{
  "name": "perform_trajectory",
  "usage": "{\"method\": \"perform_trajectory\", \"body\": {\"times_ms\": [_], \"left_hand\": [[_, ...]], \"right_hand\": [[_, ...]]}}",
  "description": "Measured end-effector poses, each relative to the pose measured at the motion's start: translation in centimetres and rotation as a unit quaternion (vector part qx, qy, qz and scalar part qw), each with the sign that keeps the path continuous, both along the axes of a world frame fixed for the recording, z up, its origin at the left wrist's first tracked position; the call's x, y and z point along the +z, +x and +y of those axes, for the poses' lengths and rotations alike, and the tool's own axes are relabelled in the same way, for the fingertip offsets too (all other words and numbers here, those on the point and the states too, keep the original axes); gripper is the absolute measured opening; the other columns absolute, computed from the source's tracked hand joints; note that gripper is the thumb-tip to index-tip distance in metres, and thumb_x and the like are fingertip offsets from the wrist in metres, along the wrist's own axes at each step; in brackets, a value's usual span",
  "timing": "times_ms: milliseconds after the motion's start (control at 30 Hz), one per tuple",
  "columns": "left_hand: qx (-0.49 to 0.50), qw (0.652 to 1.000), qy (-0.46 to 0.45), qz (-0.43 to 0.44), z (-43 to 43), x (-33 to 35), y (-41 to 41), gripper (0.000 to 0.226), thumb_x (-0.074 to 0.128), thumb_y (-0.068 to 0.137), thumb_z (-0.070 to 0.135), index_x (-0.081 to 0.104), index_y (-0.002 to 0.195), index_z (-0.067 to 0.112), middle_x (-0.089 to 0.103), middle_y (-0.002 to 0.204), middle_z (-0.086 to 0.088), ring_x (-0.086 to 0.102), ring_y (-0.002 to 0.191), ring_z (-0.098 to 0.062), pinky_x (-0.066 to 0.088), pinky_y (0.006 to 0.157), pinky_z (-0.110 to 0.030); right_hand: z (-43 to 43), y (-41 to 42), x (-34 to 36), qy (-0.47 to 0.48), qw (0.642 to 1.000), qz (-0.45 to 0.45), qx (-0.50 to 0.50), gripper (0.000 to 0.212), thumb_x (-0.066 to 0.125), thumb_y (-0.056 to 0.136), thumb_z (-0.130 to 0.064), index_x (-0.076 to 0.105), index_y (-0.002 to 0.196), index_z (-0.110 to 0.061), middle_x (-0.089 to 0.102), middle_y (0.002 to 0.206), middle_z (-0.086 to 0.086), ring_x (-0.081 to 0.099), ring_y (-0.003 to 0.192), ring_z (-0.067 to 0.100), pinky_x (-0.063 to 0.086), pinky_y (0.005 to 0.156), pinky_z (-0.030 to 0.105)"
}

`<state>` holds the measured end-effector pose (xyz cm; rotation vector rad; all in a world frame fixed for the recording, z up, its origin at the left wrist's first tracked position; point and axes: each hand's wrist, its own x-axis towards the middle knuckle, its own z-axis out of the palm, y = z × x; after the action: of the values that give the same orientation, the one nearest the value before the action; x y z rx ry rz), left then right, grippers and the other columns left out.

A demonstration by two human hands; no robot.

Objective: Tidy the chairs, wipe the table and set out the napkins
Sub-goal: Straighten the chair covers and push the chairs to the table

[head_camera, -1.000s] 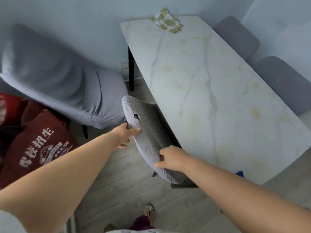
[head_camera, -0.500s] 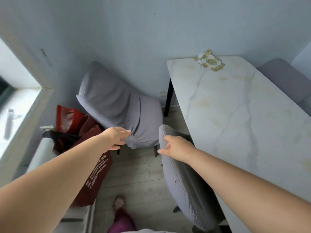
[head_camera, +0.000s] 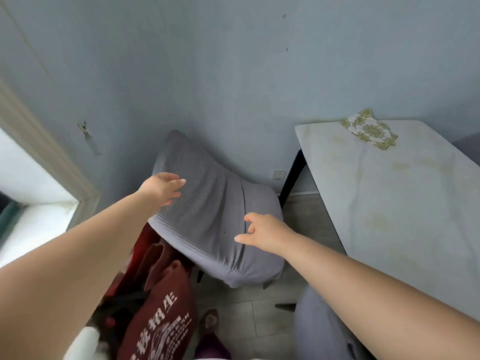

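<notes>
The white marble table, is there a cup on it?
No, only a gold-and-white patterned napkin shows on the white marble table.

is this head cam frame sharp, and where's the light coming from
Head view: mild motion blur throughout, worst at the left edge; head view: the window is blown out white by daylight; head view: wide-angle distortion stretches the forearms toward the bottom corners; head view: the grey chair weave is readable.

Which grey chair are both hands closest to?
The chair by the wall: left hand and right hand flank its back; another chair sits at the bottom, beside the table.
</notes>
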<state>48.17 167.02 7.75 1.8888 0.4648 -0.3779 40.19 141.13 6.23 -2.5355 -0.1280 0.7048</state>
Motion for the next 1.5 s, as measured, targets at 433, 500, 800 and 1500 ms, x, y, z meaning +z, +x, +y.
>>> {"method": "perform_trajectory", "body": {"times_ms": [433,500,800,1500], "left_hand": [[0.018,0.993,0.117,0.012,7.3,-5.0,14.8,0.081,0.069,0.083,0.041,0.029,0.149,0.018,0.041,0.149,-0.005,0.045,0.131,-0.025,0.035,0.104,-0.030],[0.005,0.995,0.080,0.067,7.9,-6.9,15.1,0.090,0.071,0.080,0.045,0.022,0.151,0.018,0.039,0.150,-0.007,0.045,0.131,-0.028,0.037,0.109,-0.038],[0.011,0.987,-0.040,0.157,8.5,-9.6,17.5,0.060,0.063,0.086,0.047,0.050,0.132,0.012,0.063,0.122,-0.007,0.063,0.100,-0.022,0.049,0.072,-0.030],[-0.008,0.968,-0.051,0.246,6.5,-10.4,19.8,0.054,0.072,0.081,0.022,0.051,0.128,0.006,0.064,0.101,-0.011,0.063,0.089,-0.027,0.054,0.074,-0.044]], "right_hand": [[13.7,15.0,-3.8,0.061,0.993,0.097,0.033,0.087,0.062,0.084,-0.056,0.022,0.151,-0.018,0.041,0.149,0.005,0.045,0.131,0.023,0.042,0.104,0.038],[15.4,16.3,-4.8,0.085,0.989,0.121,0.024,0.091,0.063,0.084,-0.055,0.018,0.152,-0.015,0.036,0.151,0.008,0.041,0.135,0.024,0.039,0.106,0.038],[24.0,18.1,-9.1,0.066,0.980,0.186,0.014,0.133,0.075,0.067,-0.061,-0.014,0.151,-0.009,0.003,0.161,0.012,0.018,0.146,0.029,0.024,0.116,0.047],[25.8,18.5,-9.9,-0.006,0.972,0.212,-0.105,0.094,0.061,0.090,-0.017,-0.009,0.151,-0.003,0.021,0.156,0.020,0.029,0.141,0.032,0.031,0.114,0.041]]}}
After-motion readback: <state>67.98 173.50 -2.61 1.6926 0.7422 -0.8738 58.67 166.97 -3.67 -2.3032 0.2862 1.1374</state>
